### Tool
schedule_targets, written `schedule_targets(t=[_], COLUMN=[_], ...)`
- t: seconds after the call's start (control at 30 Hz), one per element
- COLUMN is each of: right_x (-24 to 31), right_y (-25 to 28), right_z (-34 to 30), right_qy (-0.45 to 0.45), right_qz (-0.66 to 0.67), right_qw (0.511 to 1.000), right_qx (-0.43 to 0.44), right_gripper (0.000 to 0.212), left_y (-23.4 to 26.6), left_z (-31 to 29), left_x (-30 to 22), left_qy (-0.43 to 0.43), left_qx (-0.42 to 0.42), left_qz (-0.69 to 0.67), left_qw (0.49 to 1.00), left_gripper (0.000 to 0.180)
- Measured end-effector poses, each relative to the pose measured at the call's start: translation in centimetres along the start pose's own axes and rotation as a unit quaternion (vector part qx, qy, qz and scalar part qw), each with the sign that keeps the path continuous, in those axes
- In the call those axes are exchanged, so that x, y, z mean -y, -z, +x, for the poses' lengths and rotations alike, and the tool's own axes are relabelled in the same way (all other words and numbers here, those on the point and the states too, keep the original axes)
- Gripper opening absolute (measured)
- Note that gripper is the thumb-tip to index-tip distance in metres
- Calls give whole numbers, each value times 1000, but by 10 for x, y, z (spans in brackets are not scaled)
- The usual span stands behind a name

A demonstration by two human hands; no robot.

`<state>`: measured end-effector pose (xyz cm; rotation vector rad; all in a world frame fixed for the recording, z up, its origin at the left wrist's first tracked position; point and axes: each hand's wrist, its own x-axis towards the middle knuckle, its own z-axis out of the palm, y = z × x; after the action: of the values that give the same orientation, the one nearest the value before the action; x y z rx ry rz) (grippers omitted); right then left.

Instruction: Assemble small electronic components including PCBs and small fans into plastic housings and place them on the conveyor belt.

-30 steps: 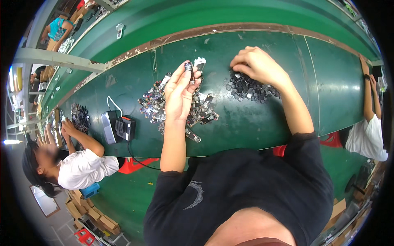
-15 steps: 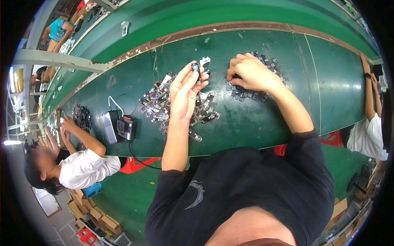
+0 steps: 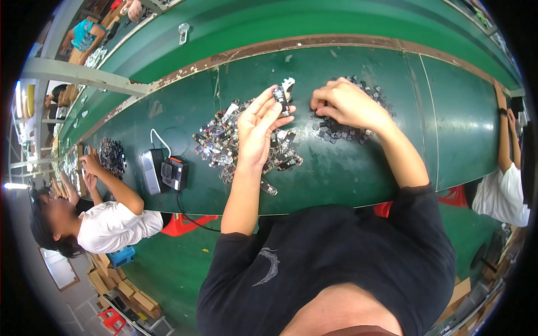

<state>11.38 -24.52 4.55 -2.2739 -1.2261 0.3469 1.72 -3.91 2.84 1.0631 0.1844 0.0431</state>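
Note:
My left hand [image 3: 256,126] is raised over a heap of small circuit boards [image 3: 221,140], fingers closed on a narrow dark circuit board [image 3: 281,99] held upright. Just beyond its fingertips shows a white plastic piece with a dark middle [image 3: 288,85]; whether the hand touches it I cannot tell. My right hand [image 3: 348,105] is at the near-left side of a spread of small black square pieces [image 3: 340,132]. Its thumb and fingers are pinched together, and anything between them is hidden.
Left of the boards stand a grey box-shaped device [image 3: 151,171] with a white cable and a black device [image 3: 174,172]. Further left, a person in white [image 3: 120,224] works by another dark pile [image 3: 112,158]. A scuffed wooden rail [image 3: 252,50] edges the green table's far side.
The board in my left hand has tipped and turned, showing more of its face. My right hand has shifted slightly, its fingers drawn together at the pile's edge. The view has shifted a little.

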Motion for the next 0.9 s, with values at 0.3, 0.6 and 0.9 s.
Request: schedule_targets(t=[0.3, 0.6, 0.9], right_x=[30, 42, 39], right_y=[11, -19, -34], right_z=[3, 9, 13], right_qy=[-18, 5, -7], right_qz=[431, 162, 248], right_qw=[895, 941, 915], right_qx=[-118, -296, -317], right_gripper=[19, 17, 14], left_y=[-7, -11, -14], left_z=[-3, -7, -10], left_x=[5, 7, 6], left_qy=[-31, -63, -78], left_qx=[6, 7, 6], left_qz=[79, 98, 103], left_qw=[996, 993, 992], left_gripper=[41, 41, 38])
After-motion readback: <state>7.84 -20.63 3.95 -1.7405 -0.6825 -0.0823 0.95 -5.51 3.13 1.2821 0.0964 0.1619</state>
